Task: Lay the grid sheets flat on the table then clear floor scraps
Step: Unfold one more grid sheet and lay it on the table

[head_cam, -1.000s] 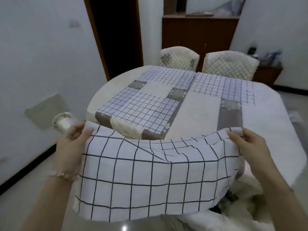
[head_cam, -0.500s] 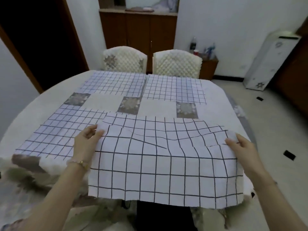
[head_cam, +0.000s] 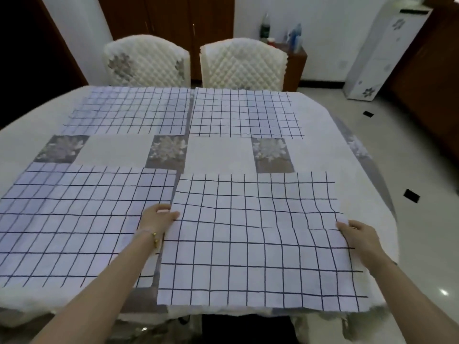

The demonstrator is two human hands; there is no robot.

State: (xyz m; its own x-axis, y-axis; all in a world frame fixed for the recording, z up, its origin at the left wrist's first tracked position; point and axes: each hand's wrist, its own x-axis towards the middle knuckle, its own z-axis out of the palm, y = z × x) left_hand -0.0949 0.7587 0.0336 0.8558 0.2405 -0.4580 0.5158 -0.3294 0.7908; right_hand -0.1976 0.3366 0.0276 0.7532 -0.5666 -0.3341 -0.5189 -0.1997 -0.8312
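A white grid sheet (head_cam: 258, 244) with dark lines lies on the near right of the table (head_cam: 223, 152), its near edge at the table's front edge. My left hand (head_cam: 157, 219) pinches its left edge with the thumb on top. Its right edge is pinched by my right hand (head_cam: 360, 237). The sheet ripples slightly between the hands. Another grid sheet (head_cam: 74, 219) lies flat at the near left. Two more grid sheets (head_cam: 129, 110) (head_cam: 243, 112) lie side by side at the far end. Small dark scraps (head_cam: 411, 195) (head_cam: 368, 114) lie on the floor at the right.
The table wears a white quilted cloth with grey flower patches. Two white padded chairs (head_cam: 146, 60) (head_cam: 243, 63) stand behind it. A white tall appliance (head_cam: 382, 50) leans at the right wall. A low wooden stand with bottles (head_cam: 293, 38) is beyond the chairs.
The sheet I held up in the air has come forward and down onto the near right of the table. Both hands have kept hold of its side edges and lowered with it.
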